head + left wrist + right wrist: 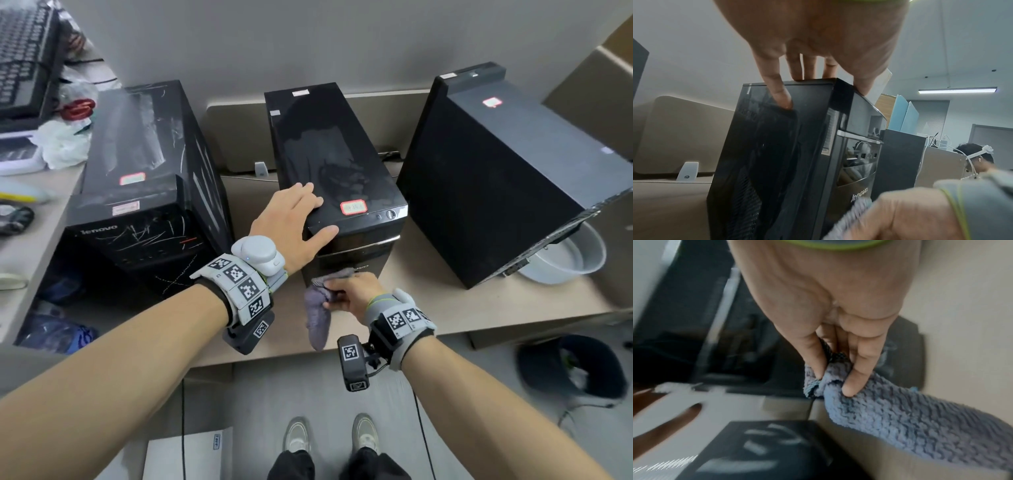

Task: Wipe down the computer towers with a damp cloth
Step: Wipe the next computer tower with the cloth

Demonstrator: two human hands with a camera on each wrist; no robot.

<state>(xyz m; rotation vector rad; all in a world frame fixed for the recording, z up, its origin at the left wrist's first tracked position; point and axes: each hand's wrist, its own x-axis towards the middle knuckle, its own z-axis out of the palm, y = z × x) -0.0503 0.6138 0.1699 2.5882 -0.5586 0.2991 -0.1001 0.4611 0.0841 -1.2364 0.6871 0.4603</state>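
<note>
Three black computer towers stand on the beige desk [428,301]: a scratched left tower [147,178], a middle tower [329,150] and a right tower [496,164]. My left hand [308,212] rests on the middle tower's top front corner with straight fingers, the thumb on the front edge. In the left wrist view that hand [824,78] has its little finger down the side panel of the middle tower [797,146]. My right hand [349,294] grips a grey-blue cloth [317,318] against the tower's lower front. In the right wrist view the thumb and fingers of that hand [835,379] pinch the bunched cloth [910,418].
A grey basin [568,260] sits at the right tower's front corner. A keyboard [24,58], red-handled scissors [77,108] and a white plastic bag [65,144] crowd the left desk. A black bin [572,366] stands on the floor. Another person [976,159] sits beyond the towers.
</note>
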